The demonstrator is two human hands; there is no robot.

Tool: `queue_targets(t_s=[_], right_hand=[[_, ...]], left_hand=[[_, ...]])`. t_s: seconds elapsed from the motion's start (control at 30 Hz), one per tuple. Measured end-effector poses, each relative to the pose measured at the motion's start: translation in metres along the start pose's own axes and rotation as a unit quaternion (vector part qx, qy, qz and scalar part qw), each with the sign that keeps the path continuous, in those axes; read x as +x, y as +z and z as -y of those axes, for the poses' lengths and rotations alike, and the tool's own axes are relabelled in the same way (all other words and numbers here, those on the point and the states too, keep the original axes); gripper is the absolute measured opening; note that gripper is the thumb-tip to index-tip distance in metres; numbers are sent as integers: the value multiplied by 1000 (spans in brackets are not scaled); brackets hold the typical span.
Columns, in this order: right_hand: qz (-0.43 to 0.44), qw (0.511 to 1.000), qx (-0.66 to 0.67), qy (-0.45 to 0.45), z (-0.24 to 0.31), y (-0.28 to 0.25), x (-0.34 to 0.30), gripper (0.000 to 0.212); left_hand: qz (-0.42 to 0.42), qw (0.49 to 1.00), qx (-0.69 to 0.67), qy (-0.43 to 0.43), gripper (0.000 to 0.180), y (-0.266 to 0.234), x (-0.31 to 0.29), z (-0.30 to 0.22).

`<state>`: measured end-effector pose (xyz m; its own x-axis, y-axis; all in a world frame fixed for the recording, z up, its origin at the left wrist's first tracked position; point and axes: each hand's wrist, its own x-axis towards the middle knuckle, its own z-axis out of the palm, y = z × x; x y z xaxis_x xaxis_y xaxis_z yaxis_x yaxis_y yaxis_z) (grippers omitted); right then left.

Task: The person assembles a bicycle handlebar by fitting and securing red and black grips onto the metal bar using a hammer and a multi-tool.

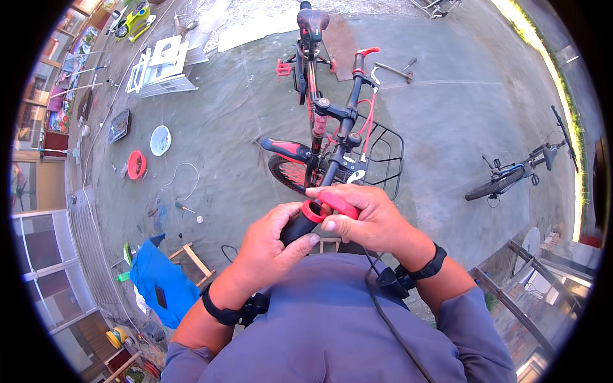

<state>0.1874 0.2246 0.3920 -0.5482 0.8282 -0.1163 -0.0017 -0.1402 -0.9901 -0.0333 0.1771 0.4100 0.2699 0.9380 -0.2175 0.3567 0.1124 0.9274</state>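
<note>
Two hands on one handlebar grip (305,223), black with a red end, at the near end of the red-and-black bicycle (322,137): left hand (271,246) wrapped shut round the black sleeve, right hand (370,217) pinching the red end. One front basket (386,153). Second bicycle (520,169) well apart, right. Two bowls, one red (136,165), one white (160,140).

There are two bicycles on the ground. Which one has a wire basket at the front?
The red-and-black bicycle right before both hands, bearing a black wire basket. The dark bicycle far right, lying apart, shows no basket.
</note>
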Motion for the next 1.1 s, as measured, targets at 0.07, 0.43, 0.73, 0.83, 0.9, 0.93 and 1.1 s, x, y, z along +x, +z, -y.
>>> queue_targets(t_s=[0.07,0.43,0.73,0.83,0.9,0.93,1.1], right_hand=[[1,998,-42,-56,-4,3,0,49],[-35,989,-113,-87,13,0,-13,36],[-29,998,-43,-43,19,-27,-17,35],[-39,999,15,13,18,-24,-17,40],[-45,997,44,36,17,-23,-18,42],[-48,996,66,43,17,-23,-17,42],[-64,984,148,74,19,-24,-16,43]], left_hand=[[-4,996,64,54,45,4,3,-1],[52,985,128,102,43,8,12,-13],[100,995,-1,16,35,-2,12,-7],[81,996,-12,31,35,-3,14,-8],[75,997,-24,27,36,-4,14,-4],[70,997,-34,16,36,-4,12,-2],[43,997,-62,17,43,-4,11,0]])
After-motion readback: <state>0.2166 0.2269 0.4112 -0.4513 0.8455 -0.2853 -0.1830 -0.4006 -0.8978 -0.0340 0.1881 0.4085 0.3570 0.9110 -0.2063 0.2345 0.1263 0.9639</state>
